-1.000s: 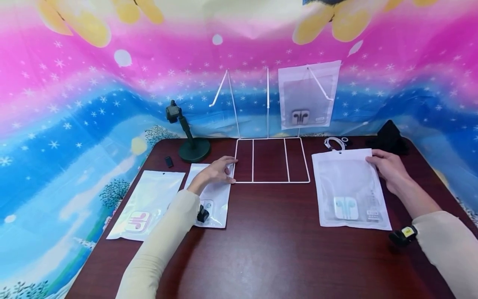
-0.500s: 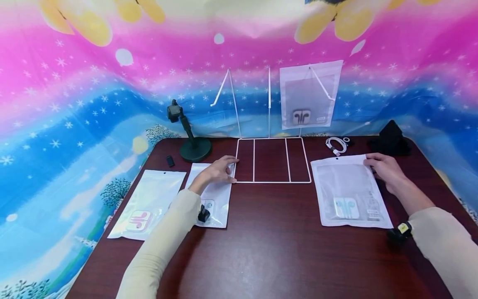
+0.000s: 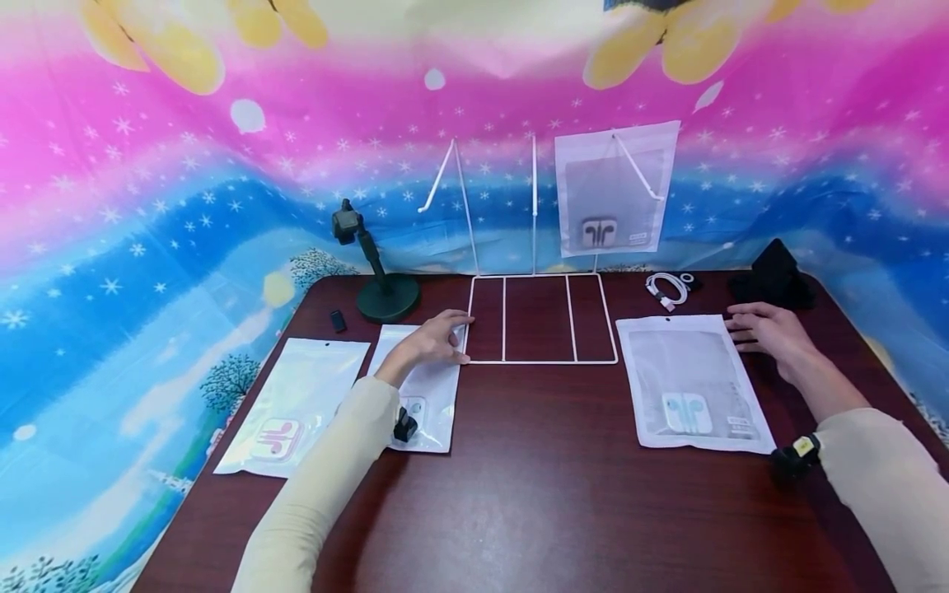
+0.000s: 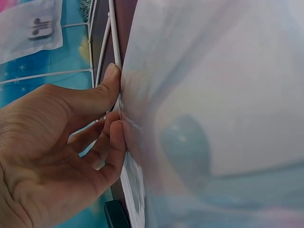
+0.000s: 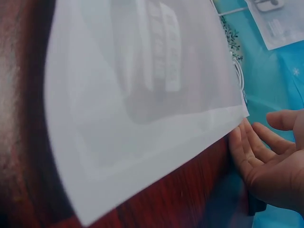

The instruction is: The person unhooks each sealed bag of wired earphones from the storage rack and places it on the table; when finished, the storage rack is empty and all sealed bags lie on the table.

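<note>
My left hand [image 3: 443, 336] lies on the top of a white zip pouch [image 3: 423, 387] at the left corner of a white wire rack [image 3: 541, 361]. In the left wrist view the left hand [image 4: 115, 102] has thumb and loosely bent fingers touching the pouch's [image 4: 213, 95] edge along the wire. Over on the right, a frosted pouch [image 3: 689, 379] with white earphones lies flat on the table. My right hand [image 3: 764, 329] rests with straight fingers just beside its upper right corner. The right wrist view shows the right hand [image 5: 266, 152] holding nothing, at the corner of the frosted pouch [image 5: 142, 95].
Another pouch [image 3: 615, 189] hangs from the rack's right hook. A pouch with pink earphones [image 3: 296, 403] lies far left. A black stand [image 3: 385, 296], a small black item [image 3: 337, 319], a coiled cable [image 3: 665, 288] and a black object [image 3: 774, 272] sit along the dark table's [image 3: 534, 494] back edge.
My right hand has let the top of the frosted pouch down flat, released it and drawn slightly to the right. The left hand has stayed put.
</note>
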Demonstrator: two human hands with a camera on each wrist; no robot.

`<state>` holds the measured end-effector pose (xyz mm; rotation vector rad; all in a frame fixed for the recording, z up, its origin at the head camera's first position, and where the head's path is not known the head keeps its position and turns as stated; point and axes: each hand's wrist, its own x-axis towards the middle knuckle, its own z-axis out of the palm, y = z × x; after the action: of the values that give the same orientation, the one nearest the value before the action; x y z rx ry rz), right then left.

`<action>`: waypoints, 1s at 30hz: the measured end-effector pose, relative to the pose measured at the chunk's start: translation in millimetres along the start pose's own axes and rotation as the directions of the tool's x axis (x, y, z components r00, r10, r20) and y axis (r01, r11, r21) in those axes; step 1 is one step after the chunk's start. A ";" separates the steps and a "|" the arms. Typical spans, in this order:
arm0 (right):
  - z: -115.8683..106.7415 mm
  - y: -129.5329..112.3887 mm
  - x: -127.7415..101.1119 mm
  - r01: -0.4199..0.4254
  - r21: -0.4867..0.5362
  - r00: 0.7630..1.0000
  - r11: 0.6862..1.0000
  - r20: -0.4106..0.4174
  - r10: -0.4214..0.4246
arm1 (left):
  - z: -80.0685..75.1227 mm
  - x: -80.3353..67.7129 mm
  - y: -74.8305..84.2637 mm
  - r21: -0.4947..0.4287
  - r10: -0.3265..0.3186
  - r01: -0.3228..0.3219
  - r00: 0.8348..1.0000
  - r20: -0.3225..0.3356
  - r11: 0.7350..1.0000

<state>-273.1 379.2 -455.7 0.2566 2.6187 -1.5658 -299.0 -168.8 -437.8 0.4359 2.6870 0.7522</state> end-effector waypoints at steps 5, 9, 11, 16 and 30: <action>-4.1 0.2 2.0 -0.011 0.055 1.000 0.998 -0.012 0.011 | 0.6 0.4 1.1 0.003 0.005 -0.005 1.000 0.002 1.000; -7.2 -5.8 3.0 -0.009 0.062 1.000 0.998 0.002 0.009 | 1.2 0.3 2.0 -0.004 0.005 -0.005 1.000 0.004 1.000; -8.4 -12.1 4.1 0.006 0.074 1.000 0.997 0.006 -0.006 | 1.4 0.5 2.8 -0.005 0.006 -0.006 1.000 0.002 1.000; -10.5 -36.3 8.2 0.067 0.155 0.997 0.986 0.015 -0.070 | 1.1 1.0 2.5 0.002 0.008 -0.008 1.000 0.002 1.000; -13.5 -118.9 14.9 0.187 0.574 0.975 0.797 -0.009 -0.222 | 1.5 0.3 -1.0 -0.005 -0.007 0.007 1.000 -0.005 1.000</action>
<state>-309.3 337.4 -348.6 -0.0504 2.1110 -2.3724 -299.0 -168.9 -439.6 0.4235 2.6894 0.7583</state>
